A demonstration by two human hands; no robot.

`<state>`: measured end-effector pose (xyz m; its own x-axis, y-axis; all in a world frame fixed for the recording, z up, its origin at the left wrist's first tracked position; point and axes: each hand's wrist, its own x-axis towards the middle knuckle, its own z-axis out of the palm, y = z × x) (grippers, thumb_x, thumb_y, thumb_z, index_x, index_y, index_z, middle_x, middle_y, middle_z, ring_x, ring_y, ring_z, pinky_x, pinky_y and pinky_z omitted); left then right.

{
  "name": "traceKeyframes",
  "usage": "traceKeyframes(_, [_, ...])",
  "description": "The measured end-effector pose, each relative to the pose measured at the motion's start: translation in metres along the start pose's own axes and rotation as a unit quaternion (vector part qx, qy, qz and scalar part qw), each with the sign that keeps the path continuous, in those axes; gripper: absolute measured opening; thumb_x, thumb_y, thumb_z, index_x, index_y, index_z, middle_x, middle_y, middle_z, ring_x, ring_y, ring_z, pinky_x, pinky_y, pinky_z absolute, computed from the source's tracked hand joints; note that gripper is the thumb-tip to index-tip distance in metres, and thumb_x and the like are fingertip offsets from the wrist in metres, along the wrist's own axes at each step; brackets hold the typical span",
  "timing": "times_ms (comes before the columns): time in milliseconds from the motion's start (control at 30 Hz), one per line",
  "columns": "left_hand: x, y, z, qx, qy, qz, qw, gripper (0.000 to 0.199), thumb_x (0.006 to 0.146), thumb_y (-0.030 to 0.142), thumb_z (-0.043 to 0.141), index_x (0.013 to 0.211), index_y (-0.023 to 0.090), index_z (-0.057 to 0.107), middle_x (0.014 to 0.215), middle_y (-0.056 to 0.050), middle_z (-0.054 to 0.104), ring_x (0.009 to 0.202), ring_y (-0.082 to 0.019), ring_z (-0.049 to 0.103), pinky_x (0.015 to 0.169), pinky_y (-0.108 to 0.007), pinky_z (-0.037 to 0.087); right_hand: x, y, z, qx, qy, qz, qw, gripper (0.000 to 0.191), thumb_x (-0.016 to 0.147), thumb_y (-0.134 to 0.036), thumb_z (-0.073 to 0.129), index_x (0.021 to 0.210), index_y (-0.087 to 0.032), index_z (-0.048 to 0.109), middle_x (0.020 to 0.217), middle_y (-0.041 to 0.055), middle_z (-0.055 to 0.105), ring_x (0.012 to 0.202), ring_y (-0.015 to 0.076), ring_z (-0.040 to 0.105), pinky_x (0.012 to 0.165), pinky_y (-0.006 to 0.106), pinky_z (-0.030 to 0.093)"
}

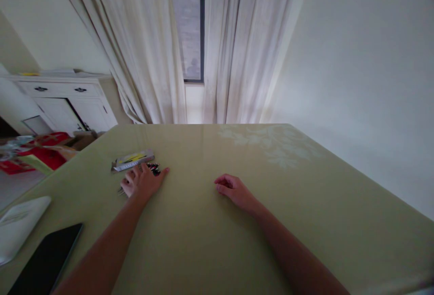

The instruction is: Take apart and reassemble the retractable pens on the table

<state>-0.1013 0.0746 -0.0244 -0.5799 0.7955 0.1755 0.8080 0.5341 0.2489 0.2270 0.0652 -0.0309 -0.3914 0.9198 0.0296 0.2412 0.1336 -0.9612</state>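
My left hand (141,182) lies palm down over a bunch of thin dark pens or pencils (154,168), its fingers spread and its thumb stretched to the right. Their dark ends show between thumb and forefinger, and thin tips stick out on the other side. The palm hides most of the bunch. Just beyond the fingers lies a small flat grey-and-yellow cardboard box (133,160), its left end apparently open. To the right, my right hand (235,191) rests on its side on the table, loosely curled, thumb a little apart from the fingers and nothing visible in it.
The pale green table (200,240) has a leaf pattern at the far right. At the near left lie a black phone or tablet (47,259) and a white case-like object (22,225). Beyond the left edge are red bags (44,152) and a white cabinet (64,100). Curtains (149,50) hang behind.
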Motion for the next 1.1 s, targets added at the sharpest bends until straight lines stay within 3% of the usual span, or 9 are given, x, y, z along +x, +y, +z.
traceKeyframes(167, [-0.003, 0.008, 0.012, -0.015, -0.04, -0.03, 0.999, 0.107, 0.085, 0.075, 0.037, 0.159, 0.0, 0.021, 0.167, -0.032, 0.016, 0.151, -0.052, 0.014, 0.113, -0.074, 0.014, 0.002, 0.003, 0.0, -0.007, 0.004, -0.002, 1.0, 0.02, 0.089, -0.034, 0.072, 0.102, -0.019, 0.07, 0.089, 0.0042, 0.07, 0.078, 0.0151, 0.063, 0.07, 0.026, 0.048])
traceKeyframes(300, [-0.006, 0.005, 0.008, -0.002, -0.056, -0.005, 0.998, 0.108, 0.085, 0.074, 0.039, 0.16, -0.001, 0.019, 0.169, -0.03, 0.013, 0.153, -0.05, 0.011, 0.115, -0.072, 0.012, 0.002, 0.003, 0.0, -0.009, 0.001, -0.004, 1.0, 0.021, 0.091, -0.036, 0.072, 0.103, -0.019, 0.07, 0.089, 0.0044, 0.07, 0.079, 0.0152, 0.063, 0.071, 0.026, 0.049])
traceKeyframes(400, [-0.013, -0.002, 0.001, 0.011, -0.032, 0.011, 0.999, 0.101, 0.086, 0.074, 0.041, 0.159, 0.006, 0.028, 0.167, -0.029, 0.019, 0.152, -0.051, 0.015, 0.113, -0.071, 0.017, 0.001, 0.001, 0.0, -0.019, -0.001, -0.012, 1.0, 0.021, 0.091, -0.035, 0.072, 0.104, -0.019, 0.071, 0.089, 0.0042, 0.07, 0.08, 0.0152, 0.063, 0.073, 0.027, 0.049])
traceKeyframes(567, [-0.032, -0.007, -0.005, 0.021, -0.007, 0.033, 0.999, 0.08, 0.095, 0.068, 0.035, 0.152, 0.011, 0.042, 0.153, -0.027, 0.045, 0.134, -0.05, 0.043, 0.102, -0.066, 0.036, 0.0, -0.001, 0.001, -0.029, 0.001, -0.017, 0.999, 0.02, 0.09, -0.034, 0.073, 0.102, -0.019, 0.072, 0.088, 0.0038, 0.07, 0.081, 0.0157, 0.063, 0.075, 0.028, 0.049])
traceKeyframes(767, [-0.051, -0.009, -0.016, 0.04, 0.046, 0.102, 0.993, 0.067, 0.098, 0.053, 0.046, 0.15, 0.011, 0.043, 0.155, -0.023, 0.044, 0.139, -0.042, 0.039, 0.109, -0.057, 0.035, -0.003, 0.0, 0.0, -0.035, 0.003, -0.013, 0.999, 0.02, 0.09, -0.033, 0.072, 0.104, -0.018, 0.072, 0.09, 0.0045, 0.07, 0.081, 0.0161, 0.063, 0.074, 0.028, 0.048])
traceKeyframes(900, [-0.055, -0.013, -0.029, 0.041, 0.019, 0.169, 0.985, 0.039, 0.101, 0.037, 0.044, 0.13, 0.018, 0.062, 0.133, -0.016, 0.064, 0.119, -0.036, 0.057, 0.098, -0.047, 0.045, -0.008, -0.004, -0.001, -0.039, 0.001, -0.006, 0.999, 0.02, 0.09, -0.033, 0.071, 0.104, -0.019, 0.071, 0.089, 0.0042, 0.069, 0.08, 0.016, 0.062, 0.072, 0.027, 0.047])
traceKeyframes(1100, [-0.052, -0.008, -0.028, 0.026, -0.003, 0.19, 0.981, 0.034, 0.103, 0.031, 0.039, 0.111, 0.02, 0.07, 0.124, -0.013, 0.069, 0.113, -0.033, 0.062, 0.094, -0.044, 0.047, -0.015, -0.012, -0.001, -0.053, -0.008, 0.002, 0.999, 0.018, 0.09, -0.033, 0.071, 0.101, -0.019, 0.071, 0.089, 0.0045, 0.07, 0.079, 0.0164, 0.062, 0.072, 0.028, 0.048])
